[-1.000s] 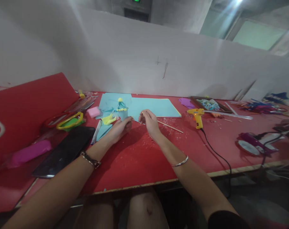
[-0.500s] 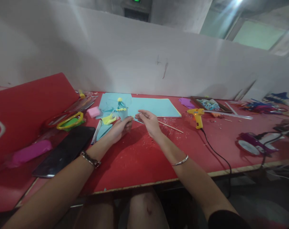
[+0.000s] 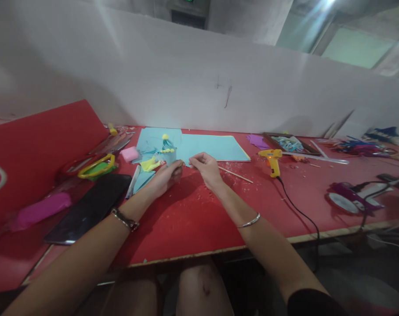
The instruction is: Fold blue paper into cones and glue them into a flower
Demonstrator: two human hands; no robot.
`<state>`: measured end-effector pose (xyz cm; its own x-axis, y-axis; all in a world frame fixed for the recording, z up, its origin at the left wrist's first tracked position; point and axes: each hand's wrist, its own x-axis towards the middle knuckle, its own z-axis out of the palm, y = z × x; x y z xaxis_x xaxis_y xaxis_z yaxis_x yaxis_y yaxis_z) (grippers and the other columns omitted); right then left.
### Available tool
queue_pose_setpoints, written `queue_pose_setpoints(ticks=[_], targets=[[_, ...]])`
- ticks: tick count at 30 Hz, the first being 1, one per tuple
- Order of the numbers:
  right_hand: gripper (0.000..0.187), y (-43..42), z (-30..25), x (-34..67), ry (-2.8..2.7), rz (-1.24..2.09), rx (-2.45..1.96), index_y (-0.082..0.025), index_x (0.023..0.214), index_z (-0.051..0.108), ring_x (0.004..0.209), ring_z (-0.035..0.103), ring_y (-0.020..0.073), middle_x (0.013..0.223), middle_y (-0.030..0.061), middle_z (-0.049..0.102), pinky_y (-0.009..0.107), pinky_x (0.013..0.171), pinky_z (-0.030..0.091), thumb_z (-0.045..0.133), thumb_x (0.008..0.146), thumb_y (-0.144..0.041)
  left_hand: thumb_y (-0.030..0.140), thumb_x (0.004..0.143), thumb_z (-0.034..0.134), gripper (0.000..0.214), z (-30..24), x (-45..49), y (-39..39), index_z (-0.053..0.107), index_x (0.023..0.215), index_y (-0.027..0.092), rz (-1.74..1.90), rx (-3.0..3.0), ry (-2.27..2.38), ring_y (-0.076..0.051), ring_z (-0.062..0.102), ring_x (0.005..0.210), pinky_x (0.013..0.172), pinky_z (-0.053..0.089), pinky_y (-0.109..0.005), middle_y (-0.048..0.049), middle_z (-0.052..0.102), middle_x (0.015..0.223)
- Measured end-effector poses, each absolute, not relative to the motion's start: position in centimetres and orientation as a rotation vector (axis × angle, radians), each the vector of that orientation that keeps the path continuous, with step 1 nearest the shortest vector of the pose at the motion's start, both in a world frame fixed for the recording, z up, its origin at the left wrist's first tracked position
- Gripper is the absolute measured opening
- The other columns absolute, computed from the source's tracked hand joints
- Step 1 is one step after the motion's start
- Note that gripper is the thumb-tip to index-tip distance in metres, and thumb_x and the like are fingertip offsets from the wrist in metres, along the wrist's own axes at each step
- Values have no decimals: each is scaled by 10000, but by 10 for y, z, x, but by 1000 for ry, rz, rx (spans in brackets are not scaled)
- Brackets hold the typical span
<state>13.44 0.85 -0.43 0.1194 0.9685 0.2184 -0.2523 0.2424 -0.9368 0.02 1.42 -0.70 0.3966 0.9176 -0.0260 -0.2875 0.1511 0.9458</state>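
Note:
My left hand [image 3: 168, 177] is closed, thumb and forefinger pinched at its tip; what they hold is too small to make out. Across a narrow gap, my right hand [image 3: 206, 170] has its fingertips pressed together, and anything between them is hidden. Just behind my left hand stands a light blue paper craft [image 3: 168, 156] with a row of yellow balls and one yellow ball [image 3: 165, 137] on top. Beside that hand lie a crumpled yellow piece [image 3: 150, 164], folded blue paper [image 3: 144, 180] and a pen [image 3: 132, 182]. A thin stick [image 3: 235, 174] lies near my right hand.
Blue sheets [image 3: 212, 147] lie at the back. To the right are a yellow glue gun [image 3: 272, 161] with a trailing cord, a tray [image 3: 293, 144] and a purple device [image 3: 353, 197]. A black phone [image 3: 90, 210], yellow-handled scissors [image 3: 97, 167] and a pink block [image 3: 129, 153] lie left.
My right hand's fingers have drawn together from a looser spread into a pinch. My left hand stays in place. Another person's hand at the far right edge has gone from view.

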Motion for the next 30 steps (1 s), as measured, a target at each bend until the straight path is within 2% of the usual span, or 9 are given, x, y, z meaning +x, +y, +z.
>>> queue_pose_setpoints(ticks=[4, 8, 11, 13, 16, 20, 23, 26, 30], targets=[[143, 8, -3, 133, -980, 1206, -846, -163, 725, 586, 569, 605, 83, 616, -15, 645, 229, 649, 487, 624, 672, -290, 315, 762, 531, 262, -5, 1, 13, 414, 583, 163, 981, 1046, 766, -38, 250, 379, 373, 197, -177, 77, 284, 451], [272, 8, -4, 134, -957, 1162, -872, -162, 630, 554, 471, 549, 72, 538, -12, 605, 211, 540, 457, 528, 750, -405, 301, 756, 540, 245, -1, 2, 11, 423, 594, 160, 984, 1037, 747, -34, 250, 379, 378, 206, -172, 79, 289, 455], [353, 8, -6, 136, -1041, 1044, -927, -164, 528, 505, 399, 458, 49, 477, -32, 541, 193, 458, 389, 529, 735, -450, 302, 755, 544, 240, -2, 2, 11, 432, 601, 157, 987, 1061, 723, -34, 255, 384, 381, 210, -172, 77, 292, 465], [283, 9, -6, 137, -1084, 1007, -965, -166, 550, 532, 402, 435, 45, 465, -50, 515, 192, 456, 372, 585, 690, -406, 308, 756, 543, 243, -3, 1, 11, 430, 601, 158, 980, 1064, 729, -35, 259, 385, 381, 212, -174, 77, 289, 466], [144, 10, -6, 137, -1067, 1027, -993, -168, 667, 602, 458, 477, 58, 501, -55, 547, 202, 513, 404, 632, 633, -304, 316, 754, 548, 249, -4, 1, 12, 425, 604, 160, 967, 1054, 740, -37, 257, 387, 380, 209, -173, 78, 286, 466], [125, 11, -5, 136, -998, 1108, -961, -171, 748, 630, 552, 553, 68, 598, -33, 608, 225, 627, 448, 590, 660, -251, 305, 755, 545, 238, -3, 1, 12, 428, 608, 159, 963, 1051, 733, -34, 230, 378, 373, 198, -171, 82, 282, 463], [120, 10, -3, 135, -950, 1150, -939, -172, 758, 615, 586, 580, 71, 632, -24, 621, 230, 655, 454, 587, 678, -257, 299, 756, 541, 233, -1, 1, 11, 429, 609, 158, 963, 1045, 741, -33, 231, 376, 370, 195, -169, 82, 283, 462], [167, 7, -2, 135, -968, 1146, -930, -163, 712, 597, 513, 553, 64, 596, -20, 605, 214, 571, 440, 567, 711, -327, 299, 754, 545, 254, 0, 2, 10, 412, 588, 160, 961, 1045, 749, -34, 247, 379, 371, 203, -167, 78, 291, 461], [318, 7, -3, 137, -1067, 1051, -945, -163, 591, 547, 373, 417, 41, 463, -51, 497, 193, 416, 339, 524, 731, -448, 297, 763, 534, 253, -1, 2, 10, 422, 583, 158, 976, 1077, 744, -38, 262, 385, 376, 217, -167, 72, 290, 456]])
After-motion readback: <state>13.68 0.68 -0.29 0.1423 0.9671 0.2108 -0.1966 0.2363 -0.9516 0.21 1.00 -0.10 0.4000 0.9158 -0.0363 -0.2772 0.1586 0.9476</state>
